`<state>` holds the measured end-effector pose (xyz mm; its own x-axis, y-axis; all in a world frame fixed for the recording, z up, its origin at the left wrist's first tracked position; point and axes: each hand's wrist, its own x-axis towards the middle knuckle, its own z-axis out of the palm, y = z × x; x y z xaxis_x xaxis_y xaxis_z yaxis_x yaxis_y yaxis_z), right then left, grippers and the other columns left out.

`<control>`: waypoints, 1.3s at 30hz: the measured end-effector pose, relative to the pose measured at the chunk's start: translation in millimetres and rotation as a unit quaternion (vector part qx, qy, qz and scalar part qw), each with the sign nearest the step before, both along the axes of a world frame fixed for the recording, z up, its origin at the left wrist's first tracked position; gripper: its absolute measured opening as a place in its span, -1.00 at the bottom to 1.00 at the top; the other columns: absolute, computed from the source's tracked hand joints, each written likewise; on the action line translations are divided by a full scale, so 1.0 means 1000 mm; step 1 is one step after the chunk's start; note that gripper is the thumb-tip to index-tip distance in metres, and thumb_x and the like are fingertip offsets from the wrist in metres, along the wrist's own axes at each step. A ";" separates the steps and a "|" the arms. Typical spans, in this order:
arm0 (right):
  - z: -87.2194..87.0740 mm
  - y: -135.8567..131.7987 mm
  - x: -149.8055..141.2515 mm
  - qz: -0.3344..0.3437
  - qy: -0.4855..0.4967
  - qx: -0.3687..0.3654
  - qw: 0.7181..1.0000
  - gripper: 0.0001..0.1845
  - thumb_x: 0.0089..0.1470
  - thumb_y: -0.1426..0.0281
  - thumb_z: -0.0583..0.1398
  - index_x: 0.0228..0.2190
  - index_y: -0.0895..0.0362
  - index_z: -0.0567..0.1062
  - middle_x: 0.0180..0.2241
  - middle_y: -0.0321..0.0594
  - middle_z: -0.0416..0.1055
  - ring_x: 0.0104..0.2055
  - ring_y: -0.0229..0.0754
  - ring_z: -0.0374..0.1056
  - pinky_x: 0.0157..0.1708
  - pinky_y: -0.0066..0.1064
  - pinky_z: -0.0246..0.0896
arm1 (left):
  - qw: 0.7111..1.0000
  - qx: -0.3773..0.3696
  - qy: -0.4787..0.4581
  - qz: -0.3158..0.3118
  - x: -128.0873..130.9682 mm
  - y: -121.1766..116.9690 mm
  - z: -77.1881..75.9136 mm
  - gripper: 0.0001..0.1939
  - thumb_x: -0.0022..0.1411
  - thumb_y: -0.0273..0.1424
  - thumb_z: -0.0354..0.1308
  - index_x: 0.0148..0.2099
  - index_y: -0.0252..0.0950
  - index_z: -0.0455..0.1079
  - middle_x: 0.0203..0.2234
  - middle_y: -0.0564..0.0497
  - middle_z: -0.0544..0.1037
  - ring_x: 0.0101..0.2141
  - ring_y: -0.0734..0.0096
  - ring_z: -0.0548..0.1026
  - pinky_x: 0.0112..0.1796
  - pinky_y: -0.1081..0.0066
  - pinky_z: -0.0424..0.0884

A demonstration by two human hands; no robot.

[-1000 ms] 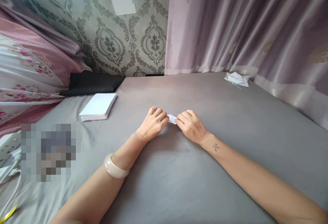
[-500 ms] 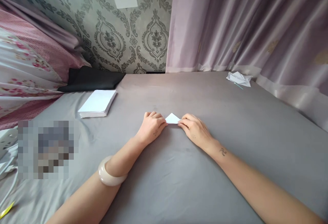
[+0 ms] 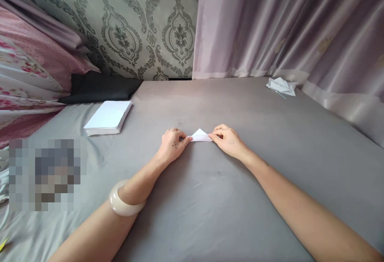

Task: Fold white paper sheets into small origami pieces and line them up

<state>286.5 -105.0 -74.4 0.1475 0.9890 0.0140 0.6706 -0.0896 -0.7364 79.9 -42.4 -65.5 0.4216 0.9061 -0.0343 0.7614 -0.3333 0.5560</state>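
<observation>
A small folded piece of white paper (image 3: pixel 200 135) is between my hands, low over the grey sheet. Its upper part comes to a point, and a straight flap runs along its lower edge. My left hand (image 3: pixel 174 143) pinches the left end of that flap with thumb and fingers. At the right end, my right hand (image 3: pixel 228 139) grips the paper the same way. A pale bangle (image 3: pixel 126 200) circles my left forearm.
On the grey sheet (image 3: pixel 210 206), a stack of white paper (image 3: pixel 108 116) lies to the left, beside a folded black cloth (image 3: pixel 103 87). Folded white papers (image 3: pixel 282 85) and a thin stick (image 3: pixel 281 94) lie far right by the curtain (image 3: pixel 240 26). A blurred patch covers something at left.
The paper showed first as a small bit between closed hands, then as a triangle; now a flap crosses its lower edge. Both hands have turned and moved slightly apart. The view has tilted down.
</observation>
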 end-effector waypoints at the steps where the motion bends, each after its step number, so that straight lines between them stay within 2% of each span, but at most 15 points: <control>1: 0.000 0.001 0.001 -0.001 0.005 -0.005 1.000 -0.71 0.08 0.21 0.14 -0.52 0.08 0.56 -0.19 -0.24 0.39 -0.34 -0.26 0.32 -0.25 -0.36 0.17 | 1.000 -0.001 0.000 -0.001 0.000 0.001 0.000 -0.75 0.20 -0.25 0.11 -0.38 -0.29 0.49 -0.34 -0.05 0.48 -0.29 0.28 0.41 -0.28 0.34 0.29; 9: 0.006 0.002 0.004 -0.006 0.017 -0.030 0.999 -0.69 0.03 0.19 0.17 -0.60 0.09 0.53 -0.18 -0.21 0.39 -0.32 -0.23 0.33 -0.27 -0.35 0.17 | 1.000 0.004 -0.029 -0.012 -0.003 0.008 -0.004 -0.70 0.17 -0.18 0.12 -0.46 -0.29 0.46 -0.45 0.00 0.45 -0.36 0.36 0.39 -0.35 0.40 0.29; 20: 0.000 0.000 0.002 -0.009 -0.053 0.029 0.998 -0.64 0.05 0.20 0.17 -0.66 0.11 0.46 -0.23 -0.20 0.36 -0.41 -0.27 0.28 -0.32 -0.35 0.19 | 0.999 0.023 -0.032 -0.021 -0.003 0.012 -0.009 -0.67 0.16 -0.16 0.13 -0.51 -0.29 0.44 -0.51 0.00 0.43 -0.36 0.34 0.39 -0.35 0.39 0.32; 28: 0.002 0.001 0.004 -0.004 -0.054 0.008 0.999 -0.64 0.05 0.24 0.18 -0.69 0.12 0.41 -0.22 -0.23 0.33 -0.40 -0.30 0.26 -0.31 -0.37 0.16 | 0.999 0.018 -0.021 -0.015 -0.002 0.011 -0.007 -0.69 0.16 -0.19 0.14 -0.51 -0.30 0.42 -0.46 -0.01 0.44 -0.32 0.31 0.39 -0.28 0.35 0.32; 33: 0.001 0.002 0.004 0.005 -0.063 0.021 0.998 -0.64 0.05 0.25 0.18 -0.69 0.13 0.39 -0.24 -0.22 0.34 -0.40 -0.29 0.25 -0.33 -0.37 0.15 | 0.999 0.034 -0.003 0.000 0.000 0.008 -0.008 -0.73 0.17 -0.24 0.15 -0.48 -0.30 0.43 -0.33 -0.08 0.45 -0.17 0.19 0.34 -0.15 0.25 0.32; 39: 0.001 0.002 0.005 0.014 -0.071 0.025 0.997 -0.64 0.06 0.26 0.17 -0.69 0.12 0.39 -0.25 -0.22 0.34 -0.40 -0.28 0.25 -0.33 -0.38 0.16 | 0.999 0.041 0.002 -0.015 0.000 0.009 -0.012 -0.74 0.19 -0.26 0.13 -0.46 -0.30 0.42 -0.31 -0.09 0.44 -0.16 0.19 0.32 -0.11 0.21 0.30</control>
<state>291.3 -103.1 -73.5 0.1129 0.9902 0.0827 0.7703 -0.0346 -0.6368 80.1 -33.7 -77.6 0.4492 0.8927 0.0369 0.7527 -0.4004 0.5227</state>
